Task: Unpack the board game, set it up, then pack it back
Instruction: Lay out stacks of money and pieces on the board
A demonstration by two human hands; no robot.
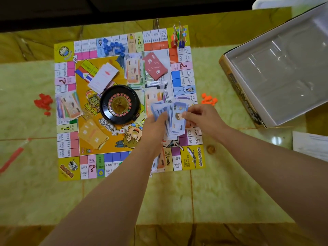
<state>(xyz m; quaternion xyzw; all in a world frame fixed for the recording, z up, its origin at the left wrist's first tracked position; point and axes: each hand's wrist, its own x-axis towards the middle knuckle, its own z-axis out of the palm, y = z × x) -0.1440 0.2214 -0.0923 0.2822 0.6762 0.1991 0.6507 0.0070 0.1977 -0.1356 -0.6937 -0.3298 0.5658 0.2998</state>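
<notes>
Two hands (pixel 156 126) (pixel 204 118) pinch one banknote fan (pixel 177 119) (over one board (pixel 68 168)).

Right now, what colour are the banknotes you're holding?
The banknotes are light blue with a cartoon face; the head view shows them best.

The tabletop (pixel 221 196) was a glossy, stone-patterned surface, with pale green veined panels framed by yellow-brown bands and crossed by thin seams. A small round brown object (pixel 211 149) sat on it right of centre, too small to identify. A red strip (pixel 12 158) ran slantwise near the left edge. White printed paper sheets (pixel 312 146) lay at the right edge, cut off by the frame. A blurred white rimmed object (pixel 266 4) showed at the far right corner. Beyond the far edge lay a dark area (pixel 124 8).
</notes>
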